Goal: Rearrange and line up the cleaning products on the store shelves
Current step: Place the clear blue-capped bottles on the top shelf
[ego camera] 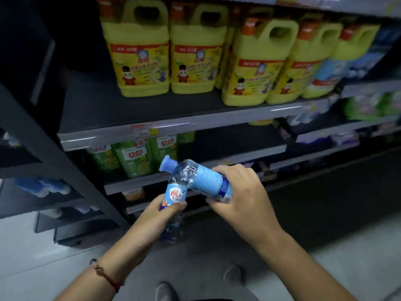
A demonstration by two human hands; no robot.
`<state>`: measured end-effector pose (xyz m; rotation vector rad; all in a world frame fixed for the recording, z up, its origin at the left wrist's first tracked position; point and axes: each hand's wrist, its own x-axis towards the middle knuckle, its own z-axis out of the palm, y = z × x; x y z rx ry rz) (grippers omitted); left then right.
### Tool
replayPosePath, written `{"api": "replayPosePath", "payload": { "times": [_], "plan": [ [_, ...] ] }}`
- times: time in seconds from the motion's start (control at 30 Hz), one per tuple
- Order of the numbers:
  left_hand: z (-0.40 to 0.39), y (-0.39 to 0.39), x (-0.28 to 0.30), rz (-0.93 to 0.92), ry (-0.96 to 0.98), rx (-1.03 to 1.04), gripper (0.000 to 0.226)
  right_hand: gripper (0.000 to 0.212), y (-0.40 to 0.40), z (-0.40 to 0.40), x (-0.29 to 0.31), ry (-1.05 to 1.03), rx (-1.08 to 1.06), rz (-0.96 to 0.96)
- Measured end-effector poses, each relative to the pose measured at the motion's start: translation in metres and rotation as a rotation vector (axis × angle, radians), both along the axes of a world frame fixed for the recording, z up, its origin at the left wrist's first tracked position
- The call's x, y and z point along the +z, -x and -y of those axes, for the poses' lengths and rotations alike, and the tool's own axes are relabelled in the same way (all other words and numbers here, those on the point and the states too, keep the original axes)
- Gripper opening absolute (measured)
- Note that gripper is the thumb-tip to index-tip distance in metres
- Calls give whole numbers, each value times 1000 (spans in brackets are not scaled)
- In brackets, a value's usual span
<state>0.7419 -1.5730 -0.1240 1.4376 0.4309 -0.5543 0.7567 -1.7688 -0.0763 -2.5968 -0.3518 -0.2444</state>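
Left grip [165,210] is clamped round the middle of a clear bottle with a blue-and-white label [174,195]; the bottle's body runs below the grip toward the floor and its neck rises above it, long axis near upright, tilted slightly right. Right grip [238,196] is clamped on the base end of a second bottle with a blue label [204,179]; this one extends up and left from the grip, long axis slanted, blue cap [167,164] at the far upper-left end. The two bottles cross and touch just above the left grip. Beyond both grips, green refill pouches [132,158] stand on a dark shelf [195,183]. Higher up, yellow jugs [191,51] with orange caps stand in an uneven row on the upper shelf [152,131]. A red cord bracelet [106,276] circles the left wrist.
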Motion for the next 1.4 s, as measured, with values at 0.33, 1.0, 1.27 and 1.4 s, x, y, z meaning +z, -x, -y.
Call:
{"api": "replayPosePath", "payload": {
  "times": [0.33, 1.0, 1.27, 1.4],
  "plan": [
    [125, -24, 22, 910, -957, -441, 72, 63, 54, 144, -21, -1535, -454, -534],
    [517, -51, 41, -6, 162, -455, 38, 55, 95, 476, -22, -1706, -858, -508],
    [596, -149, 26, -6, 261, -535, 53, 23, -9, 540, -9, -1622, -787, -521],
    [639, -207, 37, 68, 304, -607, 56, 39, -67, 587, 7, -1657, -731, -495]
  ]
}}
